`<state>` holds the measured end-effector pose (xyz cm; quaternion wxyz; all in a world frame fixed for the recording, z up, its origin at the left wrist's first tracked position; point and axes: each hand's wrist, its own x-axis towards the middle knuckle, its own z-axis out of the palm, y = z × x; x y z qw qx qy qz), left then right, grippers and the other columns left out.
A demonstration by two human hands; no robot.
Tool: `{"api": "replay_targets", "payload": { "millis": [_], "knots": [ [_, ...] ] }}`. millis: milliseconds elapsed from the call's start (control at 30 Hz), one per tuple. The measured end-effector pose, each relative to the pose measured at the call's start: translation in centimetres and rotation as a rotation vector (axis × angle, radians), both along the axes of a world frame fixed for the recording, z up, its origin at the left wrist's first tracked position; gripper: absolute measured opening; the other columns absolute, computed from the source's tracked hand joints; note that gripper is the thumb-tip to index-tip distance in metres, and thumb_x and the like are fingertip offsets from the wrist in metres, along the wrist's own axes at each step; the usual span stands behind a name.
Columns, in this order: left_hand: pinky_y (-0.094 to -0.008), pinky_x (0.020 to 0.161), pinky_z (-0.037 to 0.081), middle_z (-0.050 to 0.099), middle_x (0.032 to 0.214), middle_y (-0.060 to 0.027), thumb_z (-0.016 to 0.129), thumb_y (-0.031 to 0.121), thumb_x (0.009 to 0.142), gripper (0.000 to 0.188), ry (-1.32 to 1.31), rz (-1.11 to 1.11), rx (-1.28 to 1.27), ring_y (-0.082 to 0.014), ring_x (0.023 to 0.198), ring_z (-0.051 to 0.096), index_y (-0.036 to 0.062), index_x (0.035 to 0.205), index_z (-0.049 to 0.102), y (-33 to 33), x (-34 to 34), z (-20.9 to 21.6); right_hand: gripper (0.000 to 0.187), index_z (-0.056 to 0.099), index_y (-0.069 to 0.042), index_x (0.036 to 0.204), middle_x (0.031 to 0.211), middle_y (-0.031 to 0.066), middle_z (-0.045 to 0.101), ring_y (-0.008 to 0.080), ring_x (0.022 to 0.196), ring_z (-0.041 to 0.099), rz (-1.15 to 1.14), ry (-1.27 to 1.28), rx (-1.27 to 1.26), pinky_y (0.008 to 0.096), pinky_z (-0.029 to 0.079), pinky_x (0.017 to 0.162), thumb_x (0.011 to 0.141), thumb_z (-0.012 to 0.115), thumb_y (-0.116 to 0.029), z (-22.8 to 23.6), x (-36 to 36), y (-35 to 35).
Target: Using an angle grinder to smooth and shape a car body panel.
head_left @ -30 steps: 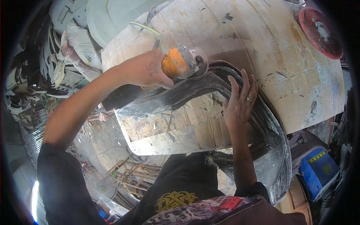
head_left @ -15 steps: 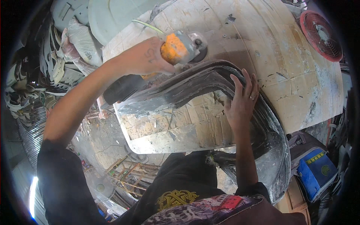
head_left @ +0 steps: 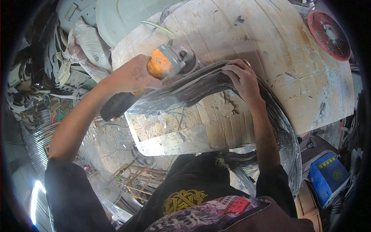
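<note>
My left hand point(head_left: 133, 75) is wrapped round an orange and grey angle grinder point(head_left: 167, 63). The grinder's round head and disc sit against the far edge of a long black curved plastic part point(head_left: 189, 89), which looks like a car bumper and is dusty and scuffed. This part bends at the middle and comes back toward me on the right side. Over the top edge of its bend, my right hand point(head_left: 243, 83) has its fingers hooked, gripping it; the thumb side is partly hidden.
Cardboard sheets point(head_left: 301, 89) cover the worktable, with scattered scraps. A red round fan point(head_left: 329, 34) stands at the far right. Plastic bags and scrap pieces point(head_left: 91, 42) pile up at the left. A blue box point(head_left: 328, 174) sits low on the right.
The grinder and my left hand have moved left and slightly nearer along the black part. My right hand has shifted up and left, its fingers now curled over the edge.
</note>
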<state>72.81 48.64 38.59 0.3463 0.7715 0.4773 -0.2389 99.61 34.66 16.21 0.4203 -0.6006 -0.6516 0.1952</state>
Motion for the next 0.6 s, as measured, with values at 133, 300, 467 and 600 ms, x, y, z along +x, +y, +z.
{"api": "replay_targets", "payload": {
  "millis": [133,300,467,600],
  "knots": [
    [-0.0379,0.081,0.052,0.067,0.087,-0.014,0.082,0.032,0.071,0.05,-0.008,0.024,-0.064,-0.0257,0.084,0.064,-0.0053,0.101,0.067,-0.3,0.0,-1.4,0.013,0.074,-0.006,0.102,0.105,0.0062,0.068,0.0278,0.103,0.062,0.001,-0.006,0.037,0.0392,0.051,0.093,0.09,0.077,-0.009,-0.3,0.1,-0.1],
    [-0.0369,0.077,0.053,0.067,0.085,-0.0128,0.082,0.032,0.072,0.05,-0.06,-0.004,-0.013,-0.024,0.079,0.064,-0.0054,0.101,0.067,-0.4,-0.2,-2.4,0.021,0.068,-0.007,0.103,0.101,0.0059,0.063,0.029,0.111,0.056,0.078,-0.003,0.003,0.0439,0.039,0.104,0.091,0.079,-0.02,0.1,0.4,-0.3],
    [-0.0348,0.07,0.052,0.066,0.075,-0.0101,0.082,0.03,0.073,0.046,-0.175,-0.126,0.252,-0.0196,0.07,0.062,-0.0046,0.098,0.067,-0.7,-0.2,-2.1,0.028,0.065,-0.007,0.103,0.101,0.0059,0.062,0.028,0.113,0.055,0.109,-0.011,-0.053,0.0449,0.032,0.107,0.092,0.079,-0.029,0.3,0.4,-0.2],
    [-0.037,0.073,0.051,0.064,0.082,-0.0111,0.081,0.031,0.072,0.048,-0.059,0.029,0.004,-0.0219,0.077,0.06,-0.0056,0.099,0.065,-0.5,-0.3,-0.8,0.025,0.064,-0.005,0.1,0.1,0.0072,0.061,0.0287,0.109,0.055,0.109,-0.03,-0.014,0.0457,0.034,0.103,0.096,0.076,-0.027,0.0,0.3,0.2]
  ]
}}
